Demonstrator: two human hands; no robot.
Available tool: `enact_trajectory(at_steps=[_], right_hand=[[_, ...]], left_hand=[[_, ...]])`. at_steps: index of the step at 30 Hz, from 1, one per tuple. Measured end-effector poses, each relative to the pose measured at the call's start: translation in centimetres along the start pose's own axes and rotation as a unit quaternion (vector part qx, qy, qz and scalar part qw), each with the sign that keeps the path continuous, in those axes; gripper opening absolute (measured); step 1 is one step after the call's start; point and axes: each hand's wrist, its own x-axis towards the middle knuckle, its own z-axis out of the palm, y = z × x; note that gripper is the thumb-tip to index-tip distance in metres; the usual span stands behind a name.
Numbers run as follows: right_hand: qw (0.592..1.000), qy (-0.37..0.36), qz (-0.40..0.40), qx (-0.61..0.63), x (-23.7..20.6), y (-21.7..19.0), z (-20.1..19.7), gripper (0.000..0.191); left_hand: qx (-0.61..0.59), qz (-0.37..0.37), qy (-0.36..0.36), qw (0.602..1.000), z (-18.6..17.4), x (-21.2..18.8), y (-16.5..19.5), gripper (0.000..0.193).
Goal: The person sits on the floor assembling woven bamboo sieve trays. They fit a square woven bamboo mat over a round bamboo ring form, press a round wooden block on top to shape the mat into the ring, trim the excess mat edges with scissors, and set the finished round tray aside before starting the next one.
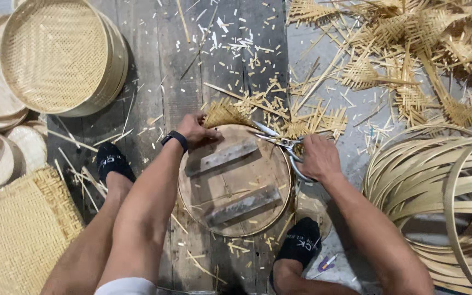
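1. The right hand (319,158) is closed around the handles of metal scissors (279,143), blades parted at the rim of a round wooden board (235,180).
2. The left hand (195,130) presses flat on the board's far edge, fingers spread (empty).
3. Woven bamboo (222,114) sticks out from under the board; offcuts (312,120) lie just beyond.

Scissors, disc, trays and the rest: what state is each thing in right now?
Scissors: blades open, gripped by right hand.
Round wooden disc: flat, pressed by left hand.
Woven mat: under the disc, its edge sticking out.
Round woven tray: stacked, lying flat.
Bamboo hoops: piled.
Offcuts: scattered.
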Motion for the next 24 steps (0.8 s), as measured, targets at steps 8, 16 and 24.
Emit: enact_trajectory(at_steps=[8,16,24], right_hand=[[0.977,-0.202,0.064,-0.023,0.6,2.8,-0.1,0.037],[0.996,-0.02,-0.053,-0.065,2.0,1.9,-0.5,0.051],[0.994,0.052,-0.064,-0.068,1.1,1.6,-0.1,0.039]], left_hand=[[0.071,-0.079,-0.046,0.993,2.4,2.5,1.0,0.051],[0.123,-0.022,0.02,0.992,4.0,2.6,-0.7,0.048],[0.01,-0.013,0.016,1.0,5.4,1.9,-1.1,0.047]])
